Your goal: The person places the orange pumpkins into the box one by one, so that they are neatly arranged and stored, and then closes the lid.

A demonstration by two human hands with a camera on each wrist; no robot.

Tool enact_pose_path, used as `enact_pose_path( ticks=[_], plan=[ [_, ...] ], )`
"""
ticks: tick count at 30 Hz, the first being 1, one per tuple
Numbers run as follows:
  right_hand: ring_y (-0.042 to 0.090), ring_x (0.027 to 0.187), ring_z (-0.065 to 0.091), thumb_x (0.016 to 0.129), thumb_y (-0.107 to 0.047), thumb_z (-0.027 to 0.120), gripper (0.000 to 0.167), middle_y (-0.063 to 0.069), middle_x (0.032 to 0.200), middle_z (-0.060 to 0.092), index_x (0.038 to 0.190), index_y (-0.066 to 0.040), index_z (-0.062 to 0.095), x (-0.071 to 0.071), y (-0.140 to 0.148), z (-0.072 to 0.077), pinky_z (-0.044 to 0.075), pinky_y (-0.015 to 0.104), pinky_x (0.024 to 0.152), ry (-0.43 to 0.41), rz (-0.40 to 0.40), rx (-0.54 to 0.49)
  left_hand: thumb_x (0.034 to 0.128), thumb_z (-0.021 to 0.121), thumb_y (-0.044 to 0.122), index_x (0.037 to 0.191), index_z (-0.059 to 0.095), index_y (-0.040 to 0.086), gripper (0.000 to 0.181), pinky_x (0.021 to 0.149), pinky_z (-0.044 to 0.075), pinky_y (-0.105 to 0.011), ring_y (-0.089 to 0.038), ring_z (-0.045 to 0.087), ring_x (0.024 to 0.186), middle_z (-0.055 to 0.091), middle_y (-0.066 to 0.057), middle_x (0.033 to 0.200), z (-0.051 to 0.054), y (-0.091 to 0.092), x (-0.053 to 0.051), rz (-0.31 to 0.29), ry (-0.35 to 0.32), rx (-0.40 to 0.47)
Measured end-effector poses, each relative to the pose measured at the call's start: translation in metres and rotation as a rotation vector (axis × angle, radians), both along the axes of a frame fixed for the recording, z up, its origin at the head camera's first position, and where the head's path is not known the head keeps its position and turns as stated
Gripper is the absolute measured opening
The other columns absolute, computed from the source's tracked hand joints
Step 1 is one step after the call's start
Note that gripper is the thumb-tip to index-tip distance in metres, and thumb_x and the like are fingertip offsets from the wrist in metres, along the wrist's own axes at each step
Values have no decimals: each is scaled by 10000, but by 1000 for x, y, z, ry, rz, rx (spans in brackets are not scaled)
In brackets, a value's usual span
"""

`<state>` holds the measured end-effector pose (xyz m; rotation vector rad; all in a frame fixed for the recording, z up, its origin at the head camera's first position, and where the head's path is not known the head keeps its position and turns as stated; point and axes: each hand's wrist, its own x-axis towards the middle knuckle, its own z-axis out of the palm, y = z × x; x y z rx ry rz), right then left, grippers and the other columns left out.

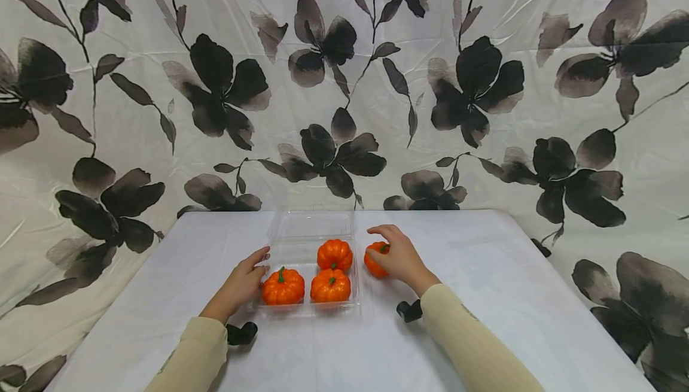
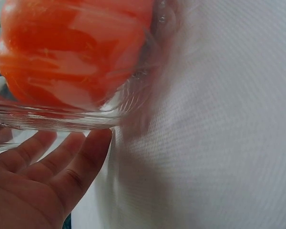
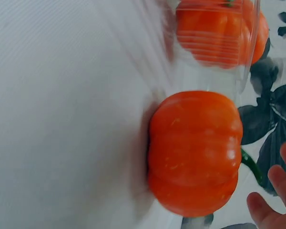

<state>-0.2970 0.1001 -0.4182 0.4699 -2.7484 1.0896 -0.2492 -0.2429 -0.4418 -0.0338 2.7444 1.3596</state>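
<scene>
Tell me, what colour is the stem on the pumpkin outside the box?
Green; the right wrist view shows the stem best.

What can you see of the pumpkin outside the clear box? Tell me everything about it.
The pumpkin is orange, squat and gently ribbed, its glossy skin looking like plastic, with a curved green stem. It looks whole and sits upright on the white table, just right of the box and apart from it. The right hand partly hides it in the head view; the fingers seen in the right wrist view look clear of it.
</scene>
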Motion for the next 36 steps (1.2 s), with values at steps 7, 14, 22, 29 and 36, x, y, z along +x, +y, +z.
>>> enact_pose_path(
  ticks=[7, 14, 22, 29, 36],
  plan=[
    [316, 1330, 438, 838, -336, 726, 535, 59, 1439, 442, 1334, -229, 555, -1, 9, -7, 395, 548, 1084, -29, -40, -14, 996, 379, 148, 1533, 249, 80, 557, 1027, 444, -549, -431, 448, 1308, 351, -232, 1525, 0, 0, 0, -1, 5, -4],
    [333, 1349, 420, 824, -408, 728, 646, 97, 1454, 437, 1395, -222, 490, 0, 17, -14, 368, 562, 1099, -57, -59, -6, 993, 377, 142, 1532, 249, 77, 558, 1006, 471, -521, -425, 461, 1292, 353, -232, 1523, 0, 0, 0, 0, 5, 0],
    [328, 1344, 430, 796, -471, 735, 758, 105, 1463, 440, 1443, -207, 442, -1, 21, -22, 385, 560, 1086, -137, -109, -3, 996, 378, 144, 1534, 246, 78, 558, 1012, 464, -530, -432, 451, 1302, 346, -233, 1527, 0, 0, 0, -4, 7, 3],
    [333, 1229, 515, 787, -465, 738, 785, 145, 1396, 488, 1444, -153, 443, 0, 21, -27, 451, 513, 1038, -171, -134, -1, 997, 372, 151, 1537, 241, 86, 559, 1029, 447, -542, -431, 443, 1315, 346, -227, 1530, 0, 0, -2, -1, 5, 3],
    [358, 1255, 505, 788, -478, 741, 805, 159, 1399, 520, 1449, -135, 435, 0, 19, -30, 439, 534, 1043, -208, -165, 14, 997, 376, 155, 1537, 241, 86, 561, 1047, 418, -570, -441, 428, 1327, 344, -230, 1530, -1, 0, -2, -1, 2, 5]
  ],
)
